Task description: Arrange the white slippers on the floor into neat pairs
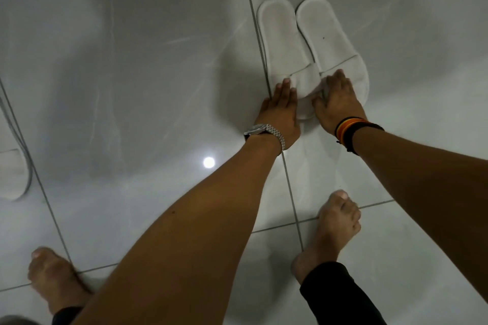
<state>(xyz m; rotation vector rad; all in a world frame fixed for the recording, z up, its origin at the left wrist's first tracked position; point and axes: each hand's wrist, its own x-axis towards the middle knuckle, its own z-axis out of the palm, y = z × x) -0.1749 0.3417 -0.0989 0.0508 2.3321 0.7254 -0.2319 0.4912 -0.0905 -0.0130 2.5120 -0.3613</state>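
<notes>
Two white terry-cloth open-toe slippers (311, 45) lie side by side, touching, on the glossy grey tiled floor (132, 74). The left hand (280, 116) and right hand (336, 103), fingers spread, press flat on the toe straps. No readable markings on the slippers or the metal-link wristwatch (266, 132).

No text, label, brand or number can be read anywhere (the wristwatch (264, 132) face is turned away).

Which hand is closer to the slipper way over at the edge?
Left. The left hand is nearer the edge slipper at far left; the right hand rests farther away, beyond the slipper pair.
</notes>
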